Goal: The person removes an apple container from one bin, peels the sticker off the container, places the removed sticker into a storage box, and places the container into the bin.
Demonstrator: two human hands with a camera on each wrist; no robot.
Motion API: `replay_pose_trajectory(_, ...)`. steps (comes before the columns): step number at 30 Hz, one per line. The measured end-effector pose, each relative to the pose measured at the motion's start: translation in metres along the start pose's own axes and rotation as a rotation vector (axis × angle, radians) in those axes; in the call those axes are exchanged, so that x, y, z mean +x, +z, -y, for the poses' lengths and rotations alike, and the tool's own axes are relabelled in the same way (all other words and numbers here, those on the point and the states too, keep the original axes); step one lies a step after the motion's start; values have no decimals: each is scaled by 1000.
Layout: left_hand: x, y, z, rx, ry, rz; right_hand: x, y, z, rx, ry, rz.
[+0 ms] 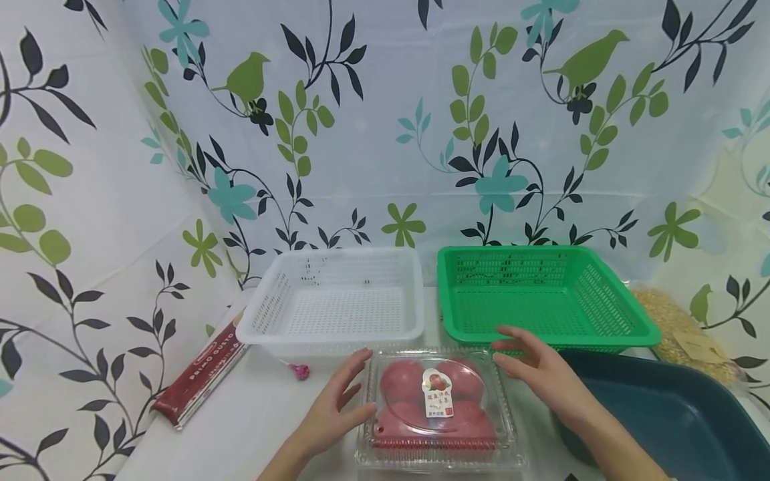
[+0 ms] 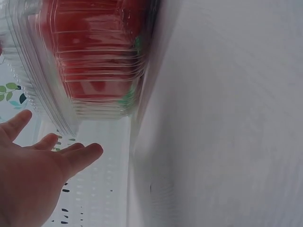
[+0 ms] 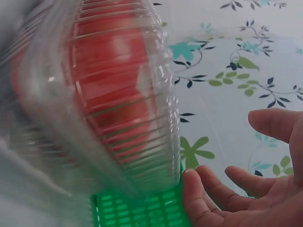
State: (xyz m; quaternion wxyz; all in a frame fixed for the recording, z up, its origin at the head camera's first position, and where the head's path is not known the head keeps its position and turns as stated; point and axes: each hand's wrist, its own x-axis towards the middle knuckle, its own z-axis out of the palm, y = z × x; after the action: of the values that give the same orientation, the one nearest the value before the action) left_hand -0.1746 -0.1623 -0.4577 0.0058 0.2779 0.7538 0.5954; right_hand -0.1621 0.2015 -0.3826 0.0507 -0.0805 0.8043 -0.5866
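A clear plastic clamshell box (image 1: 439, 407) of several red round fruits, with a white label on its lid, lies on the white table in front of me. In the head view my left hand (image 1: 333, 407) is at its left side, fingers spread and bent only slightly. My right hand (image 1: 550, 381) is on the opposite side with its fingers apart. The left wrist view shows my left hand (image 2: 42, 165) beside the ridged side of the box (image 2: 94, 61). From the right wrist, my right hand (image 3: 255, 184) appears a little away from the box (image 3: 109, 85). Neither hand grips it.
Behind the box stand a white basket (image 1: 343, 341) and a green basket (image 1: 547, 341). A dark blue basin (image 1: 656, 401) sits at the right, before a bag of yellowish grains (image 1: 686, 334). At left lie a red packet (image 1: 198, 374) and a small pink-wrapped lollipop (image 1: 299, 371).
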Motion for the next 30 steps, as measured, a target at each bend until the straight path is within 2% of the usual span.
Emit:
replay_pose_trajectory(4, 1, 2, -1, 28, 34, 4, 8, 7, 7, -42, -53, 25)
replay_pose_trajectory(20, -1, 6, 5, 39, -3, 12, 42, 38, 13, -120, -173, 289)
replay_pose_trajectory(30, 0, 4, 5, -47, -38, 50, 47, 43, 9, -93, -197, 368)
